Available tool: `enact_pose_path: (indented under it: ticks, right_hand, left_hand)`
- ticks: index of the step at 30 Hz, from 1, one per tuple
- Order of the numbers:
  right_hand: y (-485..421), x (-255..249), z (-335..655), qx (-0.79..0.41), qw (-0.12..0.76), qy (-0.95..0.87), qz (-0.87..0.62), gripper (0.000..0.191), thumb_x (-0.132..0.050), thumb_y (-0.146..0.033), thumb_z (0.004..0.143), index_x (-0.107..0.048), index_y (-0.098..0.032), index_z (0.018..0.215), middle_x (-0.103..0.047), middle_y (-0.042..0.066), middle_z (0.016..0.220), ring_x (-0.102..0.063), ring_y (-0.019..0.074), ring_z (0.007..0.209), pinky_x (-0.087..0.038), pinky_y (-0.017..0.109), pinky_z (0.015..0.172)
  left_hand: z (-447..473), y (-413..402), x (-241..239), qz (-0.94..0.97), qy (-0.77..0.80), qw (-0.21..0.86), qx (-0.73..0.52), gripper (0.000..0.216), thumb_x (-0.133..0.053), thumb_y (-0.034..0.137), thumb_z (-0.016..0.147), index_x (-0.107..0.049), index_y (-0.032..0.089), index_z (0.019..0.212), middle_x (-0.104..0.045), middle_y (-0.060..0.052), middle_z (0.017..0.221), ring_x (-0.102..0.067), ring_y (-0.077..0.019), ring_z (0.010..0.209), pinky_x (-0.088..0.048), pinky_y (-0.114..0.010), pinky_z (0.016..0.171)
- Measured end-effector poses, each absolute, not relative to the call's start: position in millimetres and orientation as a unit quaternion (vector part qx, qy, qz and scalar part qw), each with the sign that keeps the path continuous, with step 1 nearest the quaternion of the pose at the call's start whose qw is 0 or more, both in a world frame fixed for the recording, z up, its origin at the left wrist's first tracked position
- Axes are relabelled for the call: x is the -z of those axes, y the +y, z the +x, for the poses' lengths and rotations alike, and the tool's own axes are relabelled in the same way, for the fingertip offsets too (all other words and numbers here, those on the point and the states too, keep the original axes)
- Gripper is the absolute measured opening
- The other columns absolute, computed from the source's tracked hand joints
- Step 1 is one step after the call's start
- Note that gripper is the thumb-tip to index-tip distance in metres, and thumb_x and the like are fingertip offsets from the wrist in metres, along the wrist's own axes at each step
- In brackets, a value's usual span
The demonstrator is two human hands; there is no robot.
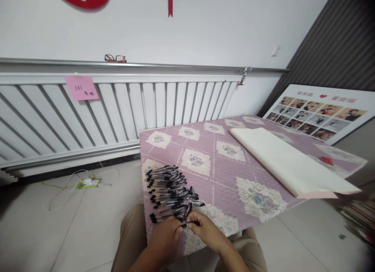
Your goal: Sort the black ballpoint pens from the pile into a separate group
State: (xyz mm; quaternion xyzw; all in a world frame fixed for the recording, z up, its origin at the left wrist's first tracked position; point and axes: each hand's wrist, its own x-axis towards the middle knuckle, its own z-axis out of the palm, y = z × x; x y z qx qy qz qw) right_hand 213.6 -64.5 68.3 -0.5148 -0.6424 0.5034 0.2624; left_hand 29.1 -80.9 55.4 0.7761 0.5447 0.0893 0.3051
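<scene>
Several black-capped pens (168, 190) lie in a loose row along the near left edge of a table covered with a purple quilted cloth (222, 166). My left hand (165, 237) and my right hand (205, 228) meet at the table's front edge, just below the pile. Both are closed in a pinch on one small dark pen (185, 225) held between them. My knees in tan trousers show under the hands.
A folded cream sheet (287, 162) lies across the right half of the table, with a small red object (326, 160) beyond it. A white radiator (102, 111) with a pink note (81, 88) runs behind. Glasses (115, 58) rest on its pipe. A photo board (319, 113) leans at right; a cable and power strip (88, 182) lie on the floor.
</scene>
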Motion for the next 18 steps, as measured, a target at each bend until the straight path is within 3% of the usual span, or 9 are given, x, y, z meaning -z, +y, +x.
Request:
enact_pose_path:
  ticks: [3,7,11,18]
  right_hand:
    - [-65,-69,212,-0.499,0.269,-0.647,-0.510,0.010,-0.054,-0.027,0.074,-0.059,-0.020,0.079,-0.056,-0.002,0.072,-0.051,0.0157,0.072,-0.041,0.026,0.069]
    - [-64,-72,213,-0.486,0.238,-0.670,-0.509,0.012,-0.049,-0.025,0.078,-0.057,-0.020,0.069,-0.053,-0.002,0.066,-0.049,0.0147,0.067,-0.039,0.025,0.064]
    - [-60,-66,223,-0.448,0.248,-0.690,-0.512,0.006,-0.051,-0.017,0.073,-0.056,-0.019,0.073,-0.053,-0.003,0.068,-0.049,0.0136,0.067,-0.038,0.023,0.063]
    - [-55,-49,232,-0.356,0.245,-0.737,-0.520,0.020,-0.050,-0.002,0.063,-0.057,-0.019,0.071,-0.058,0.000,0.077,-0.052,0.0154,0.075,-0.037,0.025,0.070]
  left_hand:
    - [30,-81,-57,0.773,0.549,0.306,-0.085,0.023,-0.040,0.026,0.091,-0.062,0.025,0.096,-0.063,0.000,0.101,-0.058,-0.0159,0.093,-0.041,-0.025,0.081]
    - [30,-81,-60,0.774,0.551,0.304,-0.073,0.024,-0.039,0.026,0.091,-0.062,0.025,0.098,-0.062,0.000,0.102,-0.057,-0.0162,0.094,-0.041,-0.025,0.081]
    - [31,-81,-61,0.773,0.556,0.298,-0.058,0.025,-0.039,0.026,0.092,-0.063,0.025,0.098,-0.061,-0.001,0.103,-0.056,-0.0165,0.094,-0.041,-0.026,0.083]
    - [35,-85,-53,0.794,0.572,0.203,-0.030,0.022,-0.044,0.023,0.091,-0.064,0.024,0.101,-0.060,-0.004,0.105,-0.052,-0.0222,0.101,-0.040,-0.033,0.086]
